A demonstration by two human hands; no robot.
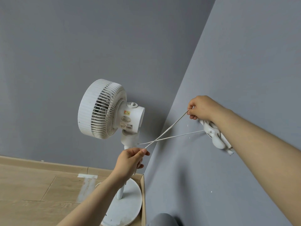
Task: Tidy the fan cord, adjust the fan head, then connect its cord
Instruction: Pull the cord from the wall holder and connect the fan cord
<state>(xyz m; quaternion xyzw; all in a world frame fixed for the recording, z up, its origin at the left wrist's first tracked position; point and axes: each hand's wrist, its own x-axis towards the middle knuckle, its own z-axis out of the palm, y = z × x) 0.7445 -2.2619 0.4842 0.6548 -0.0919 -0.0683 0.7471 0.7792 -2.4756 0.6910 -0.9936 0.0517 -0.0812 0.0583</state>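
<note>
A white pedestal fan stands in the room corner, its round head [101,108] turned left and its back housing facing me. Its white cord [169,128] leaves the neck under the head and runs right to a white wall socket [216,137]. A second stretch of the cord crosses the first. My left hand [130,162] pinches the lower end of that stretch, just in front of the fan pole. My right hand [200,108] grips its upper end by the right wall, above the socket. My right forearm hides part of the socket.
The fan's round white base [128,206] sits on a wooden floor [32,190] close to the skirting. Grey walls [81,46] meet right behind the fan. A white smear marks the floor to the left of the base. A grey-clad knee [162,220] shows at the bottom.
</note>
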